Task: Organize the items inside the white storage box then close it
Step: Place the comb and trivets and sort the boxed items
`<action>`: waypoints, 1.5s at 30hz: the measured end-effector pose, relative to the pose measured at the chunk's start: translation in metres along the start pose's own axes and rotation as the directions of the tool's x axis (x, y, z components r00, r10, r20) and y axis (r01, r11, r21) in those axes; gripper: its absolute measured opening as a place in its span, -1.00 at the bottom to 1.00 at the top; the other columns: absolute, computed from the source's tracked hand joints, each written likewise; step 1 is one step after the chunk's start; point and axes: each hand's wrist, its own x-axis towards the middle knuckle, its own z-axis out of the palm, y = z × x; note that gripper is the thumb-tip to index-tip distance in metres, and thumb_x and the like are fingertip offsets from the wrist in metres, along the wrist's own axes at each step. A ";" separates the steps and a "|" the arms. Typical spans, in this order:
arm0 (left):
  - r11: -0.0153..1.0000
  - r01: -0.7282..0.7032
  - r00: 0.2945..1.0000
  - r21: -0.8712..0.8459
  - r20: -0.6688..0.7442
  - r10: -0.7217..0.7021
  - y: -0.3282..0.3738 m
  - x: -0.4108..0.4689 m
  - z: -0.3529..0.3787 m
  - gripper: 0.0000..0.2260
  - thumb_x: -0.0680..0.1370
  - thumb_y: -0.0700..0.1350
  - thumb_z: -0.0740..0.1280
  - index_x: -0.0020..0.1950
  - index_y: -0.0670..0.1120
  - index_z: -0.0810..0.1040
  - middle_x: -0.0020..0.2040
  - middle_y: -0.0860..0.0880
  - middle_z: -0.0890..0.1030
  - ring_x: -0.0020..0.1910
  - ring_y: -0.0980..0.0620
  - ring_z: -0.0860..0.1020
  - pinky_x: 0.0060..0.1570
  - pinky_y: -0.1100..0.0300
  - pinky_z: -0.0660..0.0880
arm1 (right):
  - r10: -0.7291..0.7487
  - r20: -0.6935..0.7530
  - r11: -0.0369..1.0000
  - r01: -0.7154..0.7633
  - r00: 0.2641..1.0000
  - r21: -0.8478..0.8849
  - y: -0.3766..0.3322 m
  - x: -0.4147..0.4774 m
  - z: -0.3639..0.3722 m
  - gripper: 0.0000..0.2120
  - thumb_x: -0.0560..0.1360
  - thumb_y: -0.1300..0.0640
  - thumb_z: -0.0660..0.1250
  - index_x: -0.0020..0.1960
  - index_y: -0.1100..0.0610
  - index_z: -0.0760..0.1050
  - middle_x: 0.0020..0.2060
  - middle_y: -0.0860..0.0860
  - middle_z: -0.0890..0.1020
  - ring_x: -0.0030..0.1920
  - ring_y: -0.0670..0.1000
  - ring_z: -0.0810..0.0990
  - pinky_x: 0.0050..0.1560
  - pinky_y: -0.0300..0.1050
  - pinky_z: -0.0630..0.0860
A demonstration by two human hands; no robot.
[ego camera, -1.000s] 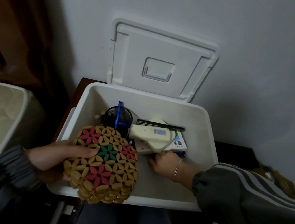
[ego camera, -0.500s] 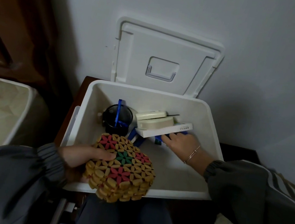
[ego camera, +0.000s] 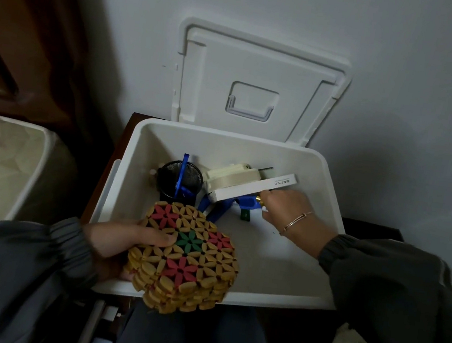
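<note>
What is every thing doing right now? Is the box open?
White storage box: open.
White box lid: raised against the wall.
Stack of round bamboo flower coasters: gripped by left hand.
Flat white carton: tilted, lifted by right hand.
Black mesh cup: upright.

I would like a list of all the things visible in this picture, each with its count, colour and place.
storage box: 1, white, centre, open
lid: 1, white, upright against the wall behind the box
mesh cup: 1, black, box's back left
flat carton: 1, white, tilted, lifted at one end
cream device: 1, resting on the carton
blue items: count unclear, under the carton
woven mats: a stack, tan with red and green flowers, over the box's front left
left hand: holds the mats
right hand: raises the carton
</note>
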 end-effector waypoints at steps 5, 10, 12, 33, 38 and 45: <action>1.000 0.004 0.999 -0.006 -0.033 -0.004 0.002 -0.002 0.001 -0.08 -0.18 0.02 0.68 0.16 -0.13 0.56 0.04 -0.18 0.67 0.00 -0.16 0.66 0.00 -0.04 0.59 | 0.028 0.046 0.997 -0.031 0.999 0.071 0.007 0.011 -0.007 -0.81 0.51 0.09 0.26 0.07 0.13 0.51 -0.09 0.10 0.63 -0.17 0.11 0.60 -0.27 -0.15 0.36; 0.999 0.050 0.992 -0.006 -0.112 -0.050 0.006 0.004 0.003 -0.28 0.03 -0.04 0.66 0.14 -0.18 0.57 0.02 -0.20 0.68 0.07 -0.21 0.62 0.17 -0.09 0.50 | -0.017 0.033 0.995 0.014 0.999 0.099 0.016 0.026 -0.011 -0.80 0.48 0.05 0.29 0.05 0.12 0.53 -0.10 0.09 0.64 -0.14 0.11 0.61 -0.26 -0.16 0.36; 0.996 0.092 0.987 -0.014 -0.132 -0.093 0.011 0.009 0.006 -0.44 0.24 -0.10 0.58 0.18 -0.21 0.55 0.03 -0.22 0.67 0.08 -0.22 0.61 0.14 -0.09 0.50 | -0.035 0.025 0.994 0.032 0.999 0.108 0.017 0.029 -0.011 -0.78 0.48 0.04 0.30 0.07 0.12 0.53 -0.08 0.09 0.64 -0.11 0.12 0.61 -0.24 -0.16 0.36; 0.939 0.239 0.969 0.246 -0.127 -0.213 0.029 0.160 0.080 -0.41 0.46 -0.15 0.44 0.44 -0.12 0.30 0.34 -0.17 0.46 0.32 -0.17 0.42 0.34 -0.11 0.35 | -0.130 0.072 0.986 0.121 0.989 0.116 0.028 0.034 -0.018 -0.76 0.46 -0.03 0.32 0.02 0.10 0.52 -0.10 0.08 0.63 -0.15 0.12 0.60 -0.30 -0.16 0.33; 0.817 0.145 0.977 0.558 -0.210 -0.030 0.024 0.177 0.096 -0.26 0.45 -0.06 0.44 0.51 -0.12 0.12 0.45 -0.11 0.32 0.41 -0.09 0.33 0.40 0.02 0.29 | -0.130 0.096 0.986 0.119 0.987 0.114 0.028 0.037 -0.017 -0.81 0.46 0.04 0.31 0.02 0.11 0.52 -0.09 0.10 0.63 -0.12 0.14 0.61 -0.28 -0.15 0.35; 0.280 0.186 0.949 0.942 -0.247 0.199 0.012 0.182 0.107 -0.40 0.55 0.18 0.21 0.44 -0.16 0.19 0.39 -0.16 0.33 0.36 -0.11 0.31 0.33 0.07 0.27 | -0.148 0.060 0.984 0.141 0.987 0.109 0.030 0.037 -0.015 -0.81 0.47 0.04 0.29 0.03 0.10 0.52 -0.08 0.09 0.64 -0.09 0.14 0.61 -0.25 -0.15 0.36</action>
